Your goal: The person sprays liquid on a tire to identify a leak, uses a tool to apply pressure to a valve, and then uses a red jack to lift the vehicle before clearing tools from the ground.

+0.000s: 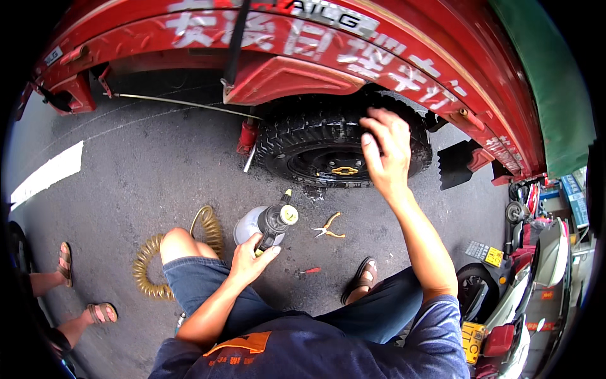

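My left hand (250, 260) is wrapped round the handle of a pump spray bottle (250, 225) with a pale body, dark head and yellowish knob. Its nozzle points toward the wheel. Ahead of me, under the red vehicle, stands a black tyre (290, 136) with wet-looking tread and a yellow piece at its hub. My right hand (390, 150) is over the tyre's right part, empty, fingers apart and slightly bent; whether the fingertips touch the rubber I cannot tell. Orange-handled pliers (331, 226) lie on the ground below the wheel, and a small red tool (310, 271) lies nearer me.
The red vehicle body (297, 79) overhangs the wheel. A red jack (247, 136) with a long rod (183, 105) stands left of the tyre. A coiled yellowish hose (149, 268) lies beside my left knee. Another person's sandalled feet (101, 312) are at left; parked scooters (524, 297) line the right.
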Demonstrator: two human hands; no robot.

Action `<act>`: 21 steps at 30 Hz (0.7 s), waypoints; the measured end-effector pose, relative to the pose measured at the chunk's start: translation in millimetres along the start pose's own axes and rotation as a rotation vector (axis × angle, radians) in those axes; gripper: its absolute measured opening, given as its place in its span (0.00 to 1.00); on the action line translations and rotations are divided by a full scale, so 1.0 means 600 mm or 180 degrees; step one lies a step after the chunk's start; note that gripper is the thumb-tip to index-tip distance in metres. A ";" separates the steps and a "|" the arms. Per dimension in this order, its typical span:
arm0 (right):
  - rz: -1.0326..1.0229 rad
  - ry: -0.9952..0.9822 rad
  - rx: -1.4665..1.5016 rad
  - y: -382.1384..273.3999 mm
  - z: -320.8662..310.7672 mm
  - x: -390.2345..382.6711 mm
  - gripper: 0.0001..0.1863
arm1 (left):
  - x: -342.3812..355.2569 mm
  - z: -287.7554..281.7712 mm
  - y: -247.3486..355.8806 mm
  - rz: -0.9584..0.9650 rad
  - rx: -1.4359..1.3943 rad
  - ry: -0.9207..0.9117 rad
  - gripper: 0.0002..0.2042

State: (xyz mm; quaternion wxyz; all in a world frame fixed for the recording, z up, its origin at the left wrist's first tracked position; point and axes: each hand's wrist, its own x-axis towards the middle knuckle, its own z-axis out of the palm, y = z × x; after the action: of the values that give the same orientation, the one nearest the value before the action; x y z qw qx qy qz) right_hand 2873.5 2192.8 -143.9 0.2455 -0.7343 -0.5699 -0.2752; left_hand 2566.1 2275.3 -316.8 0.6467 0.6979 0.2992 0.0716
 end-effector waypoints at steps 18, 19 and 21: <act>0.0740 -0.5088 0.3558 0.011 -0.005 -0.354 0.39 | -0.072 0.330 0.027 0.0031 -0.1138 0.0268 0.14; 0.0961 -0.4943 0.3901 0.015 -0.006 -0.365 0.38 | -0.072 0.332 0.022 0.0015 -0.1007 0.0204 0.16; 0.1339 -0.4834 0.4114 0.064 -0.028 -0.383 0.33 | -0.042 0.378 0.049 0.0104 -0.0686 -0.0067 0.17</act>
State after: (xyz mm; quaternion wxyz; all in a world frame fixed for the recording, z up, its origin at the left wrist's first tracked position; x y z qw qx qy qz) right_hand 2863.1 2011.2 -290.6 0.2120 -0.5272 -0.4741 0.6726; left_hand 2665.5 2067.7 -316.5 0.7199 0.6298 0.2716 0.1066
